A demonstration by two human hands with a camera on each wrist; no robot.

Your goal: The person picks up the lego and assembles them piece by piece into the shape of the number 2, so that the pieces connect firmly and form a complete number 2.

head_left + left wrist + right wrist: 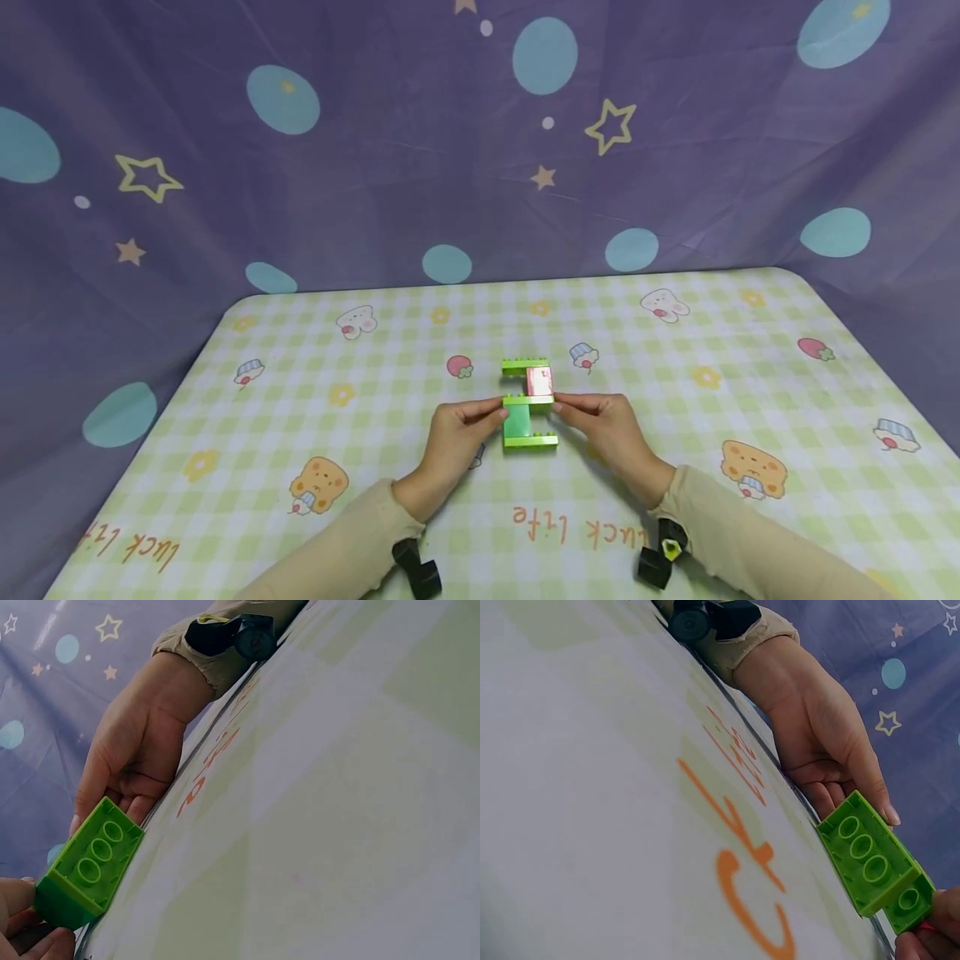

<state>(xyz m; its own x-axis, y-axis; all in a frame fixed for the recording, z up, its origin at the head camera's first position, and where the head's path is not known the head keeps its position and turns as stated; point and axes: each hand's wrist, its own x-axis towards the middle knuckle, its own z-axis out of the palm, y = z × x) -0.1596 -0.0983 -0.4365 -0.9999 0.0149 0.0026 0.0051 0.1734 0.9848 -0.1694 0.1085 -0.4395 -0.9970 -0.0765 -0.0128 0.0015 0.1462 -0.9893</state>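
A toy-block build stands between both hands near the table's middle in the head view. It has three light-green studded bricks one above another, joined by a darker green block (517, 421) lower left and a pink-and-white block (539, 382) upper right. The left hand (457, 433) pinches its left side at the middle light-green brick (534, 400). On the other side, the right hand (611, 425) pinches the same brick's right end. A light-green brick's hollow underside (97, 851) with round tubes shows in the left wrist view. Whether the build touches the table I cannot tell.
A checked cloth (360, 367) printed with flowers, cupcakes and lettering covers the table. Behind it hangs a purple curtain (390, 167) with stars and blue ovals. Black wrist cameras (654, 554) sit on both sleeves.
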